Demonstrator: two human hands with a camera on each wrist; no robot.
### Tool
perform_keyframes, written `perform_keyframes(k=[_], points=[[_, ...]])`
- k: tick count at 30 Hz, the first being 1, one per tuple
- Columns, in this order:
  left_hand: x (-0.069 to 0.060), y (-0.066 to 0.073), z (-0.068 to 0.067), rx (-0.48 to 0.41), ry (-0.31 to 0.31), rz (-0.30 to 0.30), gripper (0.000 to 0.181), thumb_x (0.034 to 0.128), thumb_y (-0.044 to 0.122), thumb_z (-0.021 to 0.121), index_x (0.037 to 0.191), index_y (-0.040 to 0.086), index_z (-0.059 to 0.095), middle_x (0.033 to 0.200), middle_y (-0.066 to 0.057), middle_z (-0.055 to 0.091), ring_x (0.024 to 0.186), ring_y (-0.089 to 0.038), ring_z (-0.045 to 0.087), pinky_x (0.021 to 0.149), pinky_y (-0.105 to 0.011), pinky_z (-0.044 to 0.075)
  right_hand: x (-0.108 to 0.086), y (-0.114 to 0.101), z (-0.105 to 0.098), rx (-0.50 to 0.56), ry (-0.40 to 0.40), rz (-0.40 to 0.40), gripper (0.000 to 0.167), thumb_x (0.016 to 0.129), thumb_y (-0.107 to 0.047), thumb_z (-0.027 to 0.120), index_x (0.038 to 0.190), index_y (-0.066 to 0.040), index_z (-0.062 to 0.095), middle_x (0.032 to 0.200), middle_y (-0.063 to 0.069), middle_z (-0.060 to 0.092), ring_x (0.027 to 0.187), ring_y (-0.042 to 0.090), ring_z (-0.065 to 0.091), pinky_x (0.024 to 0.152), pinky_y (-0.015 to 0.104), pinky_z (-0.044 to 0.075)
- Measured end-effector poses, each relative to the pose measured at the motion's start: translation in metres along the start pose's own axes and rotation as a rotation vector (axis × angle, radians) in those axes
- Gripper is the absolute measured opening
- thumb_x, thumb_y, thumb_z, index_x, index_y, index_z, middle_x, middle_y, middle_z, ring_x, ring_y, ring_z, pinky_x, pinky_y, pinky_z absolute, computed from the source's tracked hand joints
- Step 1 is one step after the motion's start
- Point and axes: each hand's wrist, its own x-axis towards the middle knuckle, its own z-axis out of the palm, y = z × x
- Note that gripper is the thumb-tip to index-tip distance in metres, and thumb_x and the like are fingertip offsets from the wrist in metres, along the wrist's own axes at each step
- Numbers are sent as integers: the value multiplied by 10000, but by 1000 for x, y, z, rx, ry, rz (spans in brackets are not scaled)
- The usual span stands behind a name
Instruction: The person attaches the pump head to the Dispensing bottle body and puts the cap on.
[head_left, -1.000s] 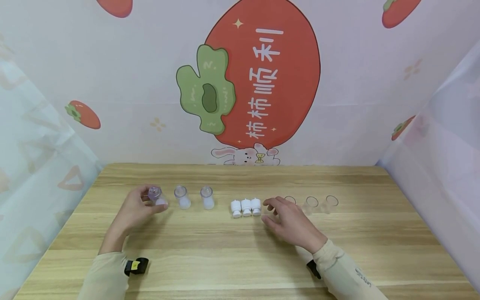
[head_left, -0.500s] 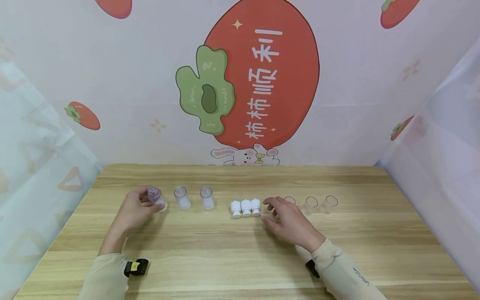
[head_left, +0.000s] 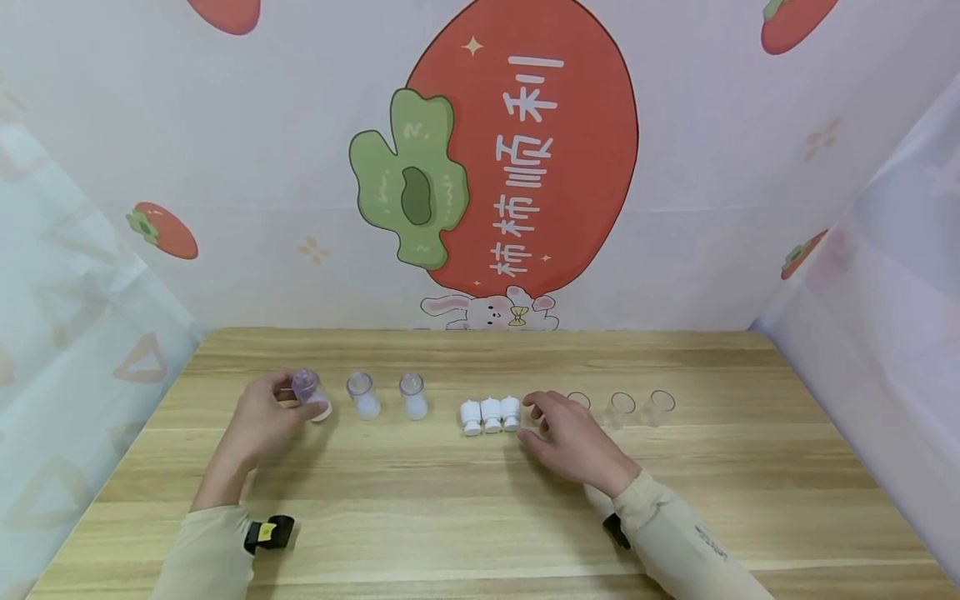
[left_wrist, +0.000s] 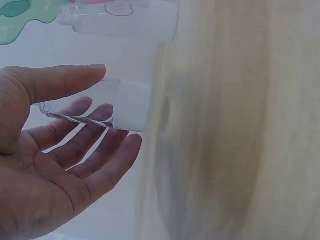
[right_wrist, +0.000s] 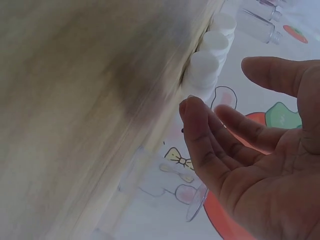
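My left hand (head_left: pixel 266 417) holds a small clear bottle with a white base (head_left: pixel 318 409) at the left of the table, thumb on one side and fingers on the other. In the left wrist view, the fingers show through the clear bottle wall (left_wrist: pixel 95 97). Two similar bottles (head_left: pixel 364 397) (head_left: pixel 414 397) stand to its right. My right hand (head_left: pixel 577 437) hovers loosely bent, holding nothing, just right of three white stepped pieces (head_left: pixel 491 415) set side by side. White round ends of these pieces (right_wrist: pixel 204 67) face the right wrist camera.
Right of my right hand stand clear, round-rimmed pieces (head_left: pixel 622 406) in a row, one partly behind the hand. The wooden table (head_left: pixel 420 517) meets a printed backdrop (head_left: pixel 300 167) at the back, with cloth sides left and right.
My left hand has shifted slightly left with the bottle, and more of its white base shows below the thumb. My right hand has hardly moved.
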Motion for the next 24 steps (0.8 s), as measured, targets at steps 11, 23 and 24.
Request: perform_keyframes(k=[11, 23, 24], points=[[-5, 19, -12, 29, 78, 91, 563, 894, 177, 795, 1313, -113, 555, 1175, -279, 627, 1072, -425, 624, 722, -160, 524, 10, -6, 5, -24, 30, 72, 319, 911, -190, 764, 1136, 10, 661, 839, 28, 617, 740, 155, 569, 686, 345, 499], [-11, 49, -7, 19, 108, 189, 512, 869, 157, 818, 1270, -75, 599, 1148, -225, 642, 1054, -356, 611, 783, -107, 498, 21, -10, 12, -47, 16, 154, 310, 912, -193, 754, 1097, 38, 662, 713, 11, 530, 651, 173, 491, 614, 334, 434], [-12, 51, -5, 16, 108, 191, 500, 866, 151, 819, 1263, -67, 607, 1145, -217, 645, 1053, -350, 613, 789, -117, 503, 22, -10, 12, -48, 14, 157, 305, 914, -189, 752, 1094, 39, 660, 707, 10, 524, 645, 170, 486, 607, 329, 428]])
